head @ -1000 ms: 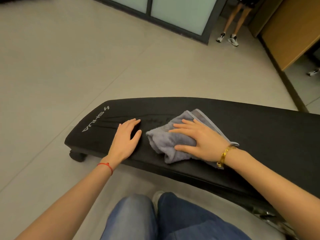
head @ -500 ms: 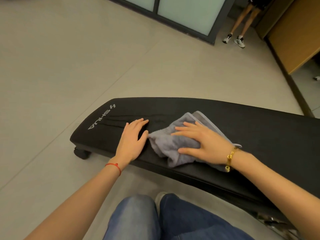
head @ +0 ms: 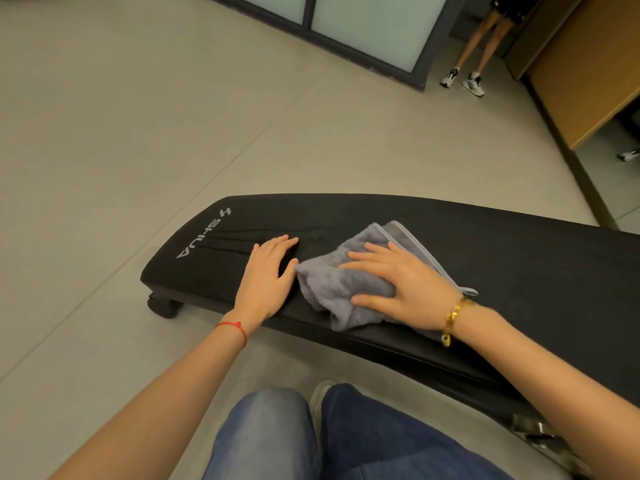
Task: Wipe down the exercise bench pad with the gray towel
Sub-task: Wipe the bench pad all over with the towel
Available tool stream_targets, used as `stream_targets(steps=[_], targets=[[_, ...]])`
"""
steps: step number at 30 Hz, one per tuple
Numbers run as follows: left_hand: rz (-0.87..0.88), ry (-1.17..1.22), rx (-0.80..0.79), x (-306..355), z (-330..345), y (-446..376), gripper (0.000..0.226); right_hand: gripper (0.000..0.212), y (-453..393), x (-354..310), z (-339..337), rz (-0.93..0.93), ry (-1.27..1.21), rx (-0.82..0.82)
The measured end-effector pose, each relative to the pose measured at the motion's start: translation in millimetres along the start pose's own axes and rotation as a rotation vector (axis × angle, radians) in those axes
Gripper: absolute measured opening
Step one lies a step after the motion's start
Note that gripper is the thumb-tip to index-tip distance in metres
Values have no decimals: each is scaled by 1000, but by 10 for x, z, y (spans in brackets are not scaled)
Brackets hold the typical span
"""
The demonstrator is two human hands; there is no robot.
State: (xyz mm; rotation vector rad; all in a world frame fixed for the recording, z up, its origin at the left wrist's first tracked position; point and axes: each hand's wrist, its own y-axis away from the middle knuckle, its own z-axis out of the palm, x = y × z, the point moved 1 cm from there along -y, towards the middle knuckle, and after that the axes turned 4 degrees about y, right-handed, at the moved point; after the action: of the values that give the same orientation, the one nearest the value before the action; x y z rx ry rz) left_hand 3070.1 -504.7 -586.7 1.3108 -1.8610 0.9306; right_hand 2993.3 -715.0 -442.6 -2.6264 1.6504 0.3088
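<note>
With both palms down on the black bench pad (head: 485, 258), the person is leaning over it from the bottom of the frame. Pad runs diagonally from mid-left to the right edge, white "SHUA" lettering (head: 202, 233) at its left end, a small black wheel (head: 162, 306) under that end on the floor.

Right hand (head: 401, 282): flat, fingers spread, pressing on top of the gray towel (head: 332, 282). Not pinching or gripping it, just palm pressure. Gold bracelet (head: 452, 320) on that wrist.

Towel: bunched and folded, sitting on the pad's top surface at frame centre, near the pad's front edge. Its hemmed border sticks out past the hand toward upper right; a lower fold hangs close to the near edge of the pad (can't tell if it drapes over).

Left hand (head: 268, 275): flat on bare pad just left of the towel, fingers extended and mostly together, thumb out toward the towel's left edge, roughly touching it. Holds nothing. Red string bracelet (head: 235, 329) on that wrist.

Creases show in the pad surface between the lettering and the left hand.

Bottom centre: the person's jeans-clad knees (head: 277, 434). Upper right: another person's bare legs and sneakers (head: 464, 77) beside a dark-framed frosted glass partition (head: 374, 32); wooden panel (head: 588, 67) at far right. Beige tile floor (head: 138, 133).
</note>
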Motion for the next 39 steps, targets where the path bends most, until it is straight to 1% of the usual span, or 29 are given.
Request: stream_targets(steps=[2, 3, 5, 6, 7, 8, 10, 12, 14, 16, 18, 20, 22, 24, 26, 29, 32, 34, 37, 39], targets=[[6, -13, 6, 15, 4, 9, 43, 61, -155, 230, -96, 43, 30, 14], [8, -18, 6, 22, 7, 9, 43, 64, -317, 409, -142, 94, 87, 42], [0, -22, 2, 32, 4, 13, 44, 69, -657, 759, -177, 276, 180, 55], [-5, -22, 1, 35, 0, 13, 44, 66, -809, 879, -134, 363, 220, 33], [-8, -21, 1, 40, 2, 13, 44, 62, -897, 910, -66, 408, 252, 15], [-7, -21, 2, 40, 2, 11, 44, 60, -928, 859, -2, 403, 264, 8], [2, -21, 3, 26, 7, 6, 43, 59, -773, 597, 62, 312, 230, 13], [9, -14, 5, 6, 10, -5, 43, 61, -409, 269, 65, 194, 143, 39], [10, -9, 0, -6, 14, -8, 43, 65, -18, 21, 48, 96, 75, 19], [8, -16, 0, -16, 17, -4, 43, 65, 179, -5, -35, 57, 40, -10], [6, -17, 5, -5, 14, 5, 43, 67, 137, 196, -117, 80, 23, -3], [3, -16, 7, 5, 17, 6, 43, 72, -94, 528, -187, 156, 97, 51], [-4, -16, 8, 11, 9, 8, 43, 65, -393, 806, -211, 299, 181, 93], [-6, -11, 8, 19, 7, 11, 43, 56, -605, 829, -151, 395, 256, 80], [-3, -12, 2, 12, 10, 14, 43, 58, -572, 636, -73, 338, 224, 48], [3, -4, -1, -2, 8, 10, 43, 70, -92, 208, -12, 165, 89, 29], [3, -8, -4, 5, 11, 15, 43, 63, 354, 37, -84, 66, 25, 16], [2, -17, -4, 12, 7, 23, 43, 65, 349, 199, -167, 85, 20, 31], [2, -20, -4, 18, 8, 31, 43, 73, 11, 648, -244, 226, 119, 86], [0, -21, -4, 22, 5, 31, 43, 65, -316, 888, -232, 338, 202, 98]])
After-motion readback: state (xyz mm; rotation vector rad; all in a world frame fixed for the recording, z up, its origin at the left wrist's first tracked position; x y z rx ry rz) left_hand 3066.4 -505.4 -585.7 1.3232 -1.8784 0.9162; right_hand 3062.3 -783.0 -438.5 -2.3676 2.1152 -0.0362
